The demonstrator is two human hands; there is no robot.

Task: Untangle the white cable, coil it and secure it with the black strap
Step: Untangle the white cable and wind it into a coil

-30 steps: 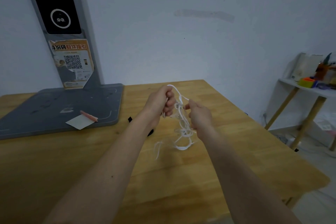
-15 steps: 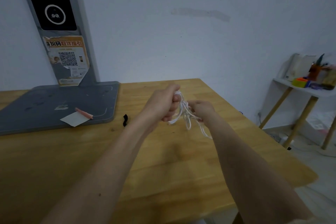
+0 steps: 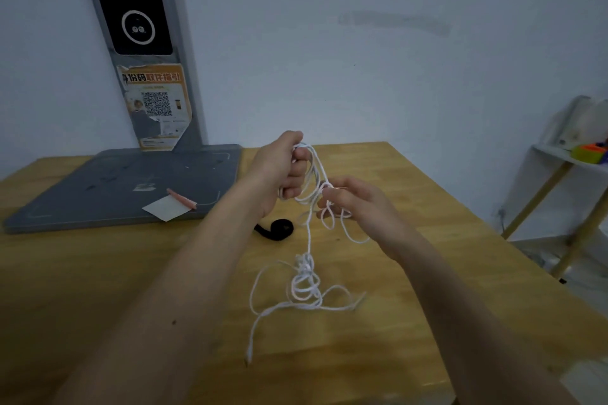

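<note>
1. While our left hand grips cable loops, our right hand pinches a strand.
2. We see the tangle hang over the table.
3. We see the strap lying on the table.

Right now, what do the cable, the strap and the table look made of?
White cable: thin, limp and smooth, probably plastic-sheathed; it hangs in soft loops from the left hand and right hand.
Black strap: matte, curled band, likely fabric or hook-and-loop; too small to confirm.
Table: light wood with visible grain and plank joints, satin finish.
</note>
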